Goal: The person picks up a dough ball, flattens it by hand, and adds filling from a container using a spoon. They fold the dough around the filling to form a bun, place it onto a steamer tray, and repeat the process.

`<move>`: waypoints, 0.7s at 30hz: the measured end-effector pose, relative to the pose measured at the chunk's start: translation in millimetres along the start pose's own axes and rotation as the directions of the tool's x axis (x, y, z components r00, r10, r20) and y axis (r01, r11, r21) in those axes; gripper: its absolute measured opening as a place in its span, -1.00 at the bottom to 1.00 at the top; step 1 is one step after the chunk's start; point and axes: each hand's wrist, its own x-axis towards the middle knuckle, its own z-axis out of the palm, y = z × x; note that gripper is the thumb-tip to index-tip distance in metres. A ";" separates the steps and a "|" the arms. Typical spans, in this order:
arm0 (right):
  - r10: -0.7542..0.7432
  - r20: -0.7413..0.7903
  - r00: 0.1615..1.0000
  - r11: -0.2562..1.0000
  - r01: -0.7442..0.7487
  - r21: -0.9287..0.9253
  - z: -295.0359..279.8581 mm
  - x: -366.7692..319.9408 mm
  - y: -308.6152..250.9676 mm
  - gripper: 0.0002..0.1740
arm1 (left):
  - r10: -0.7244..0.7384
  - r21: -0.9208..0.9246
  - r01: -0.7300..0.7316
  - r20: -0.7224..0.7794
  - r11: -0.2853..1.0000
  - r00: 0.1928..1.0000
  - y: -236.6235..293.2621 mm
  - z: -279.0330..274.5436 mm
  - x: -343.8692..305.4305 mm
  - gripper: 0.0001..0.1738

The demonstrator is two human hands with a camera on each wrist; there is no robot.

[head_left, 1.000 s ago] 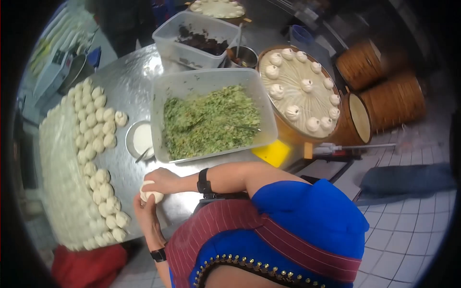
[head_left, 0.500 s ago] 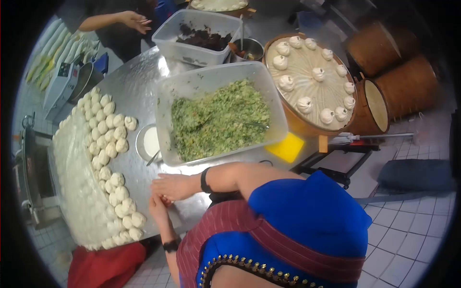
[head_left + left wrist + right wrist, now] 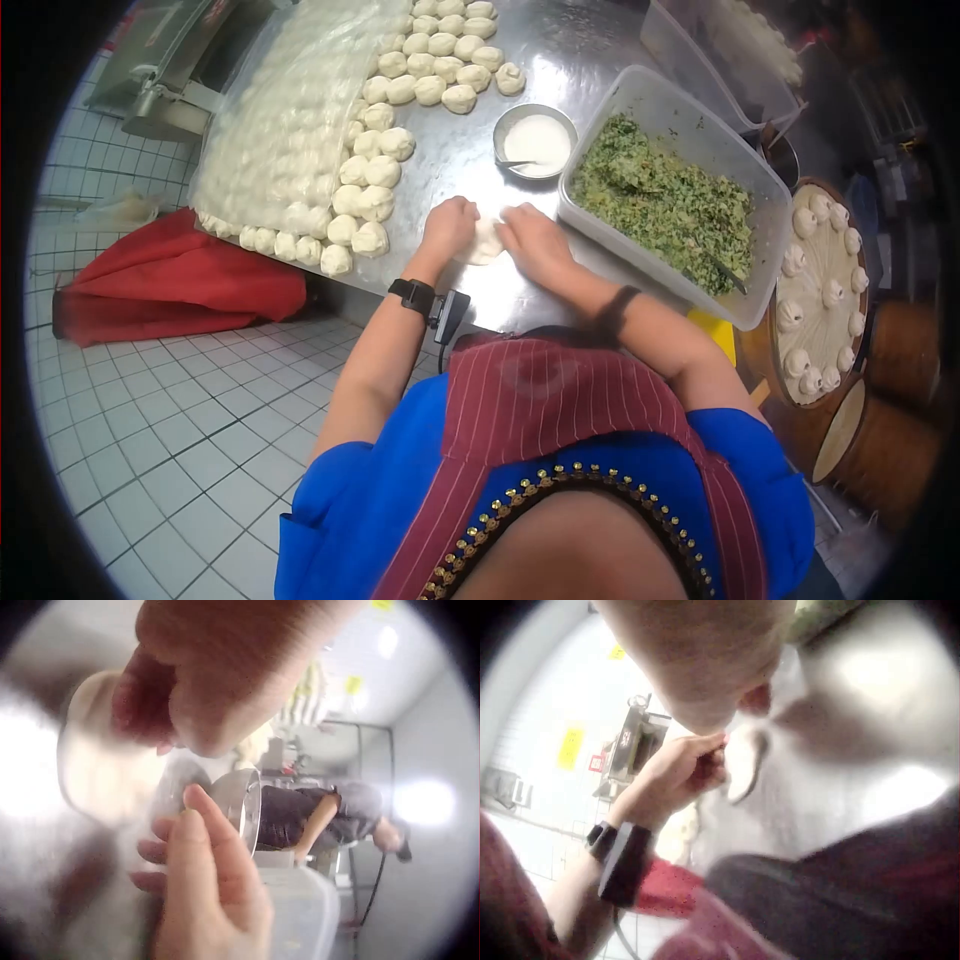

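In the head view a flattened piece of dough (image 3: 485, 243) lies between my two hands, close over the steel table. My left hand (image 3: 450, 228) pinches its left edge with curled fingers. The left wrist view shows the dough (image 3: 105, 761) as a thick pale round under that hand. On the other side, my right hand (image 3: 535, 243) has its fingertips at the right edge, thumb and fingers curled in. From the right wrist the dough (image 3: 744, 761) appears edge-on beside my left hand (image 3: 679, 772), and the palm hides part of it.
Rows of dough balls (image 3: 375, 170) lie at left, many under a plastic sheet (image 3: 285, 110). A bowl of white powder (image 3: 568, 125) with a spoon stands ahead, beside a tub of chopped green filling (image 3: 660, 205). A steamer of buns (image 3: 825, 245) is at far right. Another person (image 3: 322, 817) stands across.
The dough ball that both hands held was pressed under my flat right hand, and now shows as a flat piece between spread-apart hands. My head view has swung left.
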 end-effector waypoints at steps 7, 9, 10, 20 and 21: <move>0.071 0.001 0.997 0.988 -0.071 0.137 21.3 43.8 -4.4 -0.76 | -0.334 -0.812 0.265 0.092 0.521 0.938 -26.6 -29.6 -12.6 -0.81; 0.073 0.067 0.995 0.937 -0.091 0.337 0.0 40.2 -26.8 -0.77 | -0.341 -0.829 0.157 -0.043 0.537 0.939 -37.1 -36.7 -27.5 -0.79; 0.046 0.042 0.998 0.891 -0.060 0.450 -9.4 37.3 -37.4 -0.78 | -0.397 -0.865 0.188 -0.014 0.465 0.918 -35.3 -39.2 -32.6 -0.66; -0.127 -0.250 0.960 0.970 0.173 0.170 -142.3 -43.9 -55.3 -0.74 | 0.224 -0.749 0.497 0.445 -0.438 0.867 71.4 -29.7 -67.4 -0.37; -0.132 -0.306 0.943 0.991 0.135 -0.013 -162.8 -56.5 -45.5 -0.72 | 0.234 -0.835 0.505 0.457 -0.220 0.858 78.7 -29.8 -67.8 -0.40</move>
